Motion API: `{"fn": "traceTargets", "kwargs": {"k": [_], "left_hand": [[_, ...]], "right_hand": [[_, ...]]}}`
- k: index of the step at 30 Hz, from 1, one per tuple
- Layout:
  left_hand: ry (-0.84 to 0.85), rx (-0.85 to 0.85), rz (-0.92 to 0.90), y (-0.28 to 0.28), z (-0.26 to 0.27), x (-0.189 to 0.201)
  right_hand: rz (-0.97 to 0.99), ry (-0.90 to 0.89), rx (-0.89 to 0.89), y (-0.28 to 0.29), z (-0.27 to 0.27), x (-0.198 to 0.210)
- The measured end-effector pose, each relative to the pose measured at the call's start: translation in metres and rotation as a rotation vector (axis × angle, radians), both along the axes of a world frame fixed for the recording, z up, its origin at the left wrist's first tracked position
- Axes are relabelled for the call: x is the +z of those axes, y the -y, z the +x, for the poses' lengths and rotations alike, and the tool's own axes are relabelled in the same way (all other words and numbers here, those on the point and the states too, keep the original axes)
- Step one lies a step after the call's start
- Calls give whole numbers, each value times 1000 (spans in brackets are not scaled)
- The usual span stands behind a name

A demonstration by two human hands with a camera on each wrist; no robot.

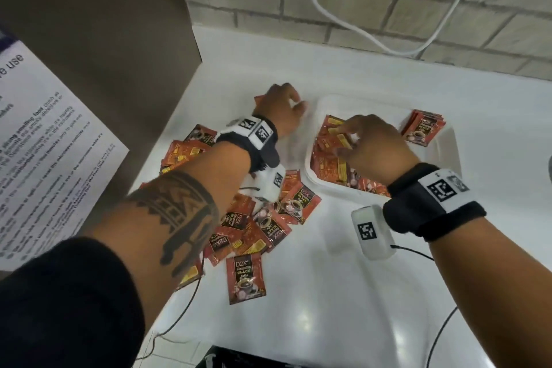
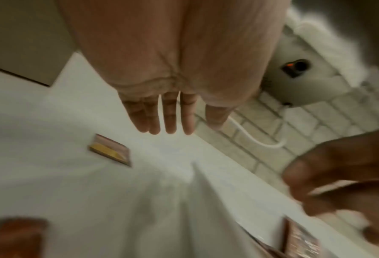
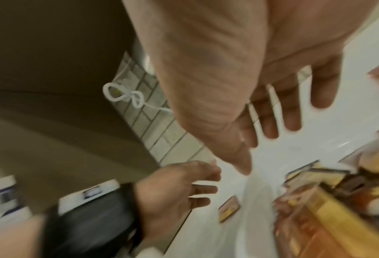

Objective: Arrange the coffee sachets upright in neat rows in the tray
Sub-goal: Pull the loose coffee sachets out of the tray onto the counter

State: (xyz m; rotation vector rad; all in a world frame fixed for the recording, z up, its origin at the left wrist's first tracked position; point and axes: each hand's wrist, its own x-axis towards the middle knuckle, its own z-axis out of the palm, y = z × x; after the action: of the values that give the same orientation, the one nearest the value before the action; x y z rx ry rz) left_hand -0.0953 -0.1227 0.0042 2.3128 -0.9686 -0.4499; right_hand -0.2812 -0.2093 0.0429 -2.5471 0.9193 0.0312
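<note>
1. Many loose red foil coffee sachets (image 1: 263, 227) lie scattered flat on the white tabletop (image 1: 328, 293), nearest the viewer and under the left forearm; one lone sachet (image 1: 245, 278) sits apart at the near edge of the heap.
2. Right hand (image 1: 369, 148): positioned over the near-left part of the shallow white plastic tray (image 1: 445, 155), fingers extended and slack, fingertips at or just above a jumble of sachets in the tray (image 1: 331, 155). The right wrist view shows the fingers spread and nothing gripped. Contact with the sachets cannot be confirmed.
3. Tray contents: the jumble leans and overlaps without order. A small upright bundle of sachets (image 1: 424, 128) stands against the far-right wall of the tray, well apart from the jumble.
4. Left hand (image 1: 282, 112): beyond the heap, just left of the tray's far-left corner, above the tabletop. The left wrist view shows straight fingers (image 2: 168, 118) and an empty palm. A single stray sachet (image 2: 110, 150) lies flat just beside it, untouched.
5. Background: a grey brick wall (image 1: 358, 9) with a white cable (image 1: 343, 27) looping down it; a brown panel with a printed notice (image 1: 44, 143) stands at left.
6. Assessment: the task appears early. One short upright bundle exists; most sachets remain outside the tray. The step in hand looks like collecting a stray while steadying the tray's contents.
7. Next move, in my judgement: pinch the stray sachet by an edge, stand it on end beside the others, and square the leaning jumble into a row.
</note>
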Motion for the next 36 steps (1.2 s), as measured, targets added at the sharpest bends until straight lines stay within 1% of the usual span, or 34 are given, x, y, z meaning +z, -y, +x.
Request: {"fn": "traceTargets", "kwargs": {"k": [2, 5, 7, 9, 10, 14, 17, 20, 22, 24, 25, 27, 28, 29, 30, 32, 33, 34, 35, 36], "left_hand": [[19, 0, 166, -2, 28, -9], [110, -66, 373, -1, 55, -22], [154, -95, 438, 0, 68, -31], [173, -112, 451, 1, 75, -38], [183, -113, 446, 1, 77, -39], [240, -83, 429, 2, 75, -40], [192, -27, 390, 5, 74, -38], [120, 43, 273, -2, 81, -33], [94, 85, 228, -12, 88, -21], [89, 114, 274, -28, 95, -7], [81, 116, 347, -37, 100, -1], [39, 142, 500, -63, 120, -9], [36, 169, 557, -76, 135, -21], [78, 171, 683, -85, 147, -33], [69, 207, 786, -98, 146, -35], [-15, 196, 834, -111, 129, -27], [-21, 199, 841, -119, 117, -22], [9, 201, 825, -120, 105, -16], [5, 193, 848, -121, 102, -19], [-5, 207, 813, -121, 104, -27]], "right_hand": [[-41, 37, 155, -20, 5, -1], [11, 71, 326, -52, 10, -6], [34, 15, 416, -70, 13, -12], [-22, -73, 507, -84, 19, -22], [-34, -105, 520, -89, 23, -26], [-15, -187, 451, -96, 45, -40], [1, -227, 368, -96, 69, -47], [17, -242, 265, -97, 88, -58], [-3, -250, 197, -98, 96, -65], [26, -227, 124, -99, 103, -67], [76, -219, 82, -98, 106, -66], [165, -241, 27, -96, 113, -62], [172, -279, 45, -94, 115, -59], [160, -318, 97, -93, 118, -57], [135, -354, 161, -93, 119, -54], [96, -377, 248, -93, 122, -47], [93, -361, 271, -93, 123, -44], [88, -338, 283, -92, 122, -41], [79, -314, 296, -94, 124, -39], [72, -298, 311, -95, 125, -37]]}}
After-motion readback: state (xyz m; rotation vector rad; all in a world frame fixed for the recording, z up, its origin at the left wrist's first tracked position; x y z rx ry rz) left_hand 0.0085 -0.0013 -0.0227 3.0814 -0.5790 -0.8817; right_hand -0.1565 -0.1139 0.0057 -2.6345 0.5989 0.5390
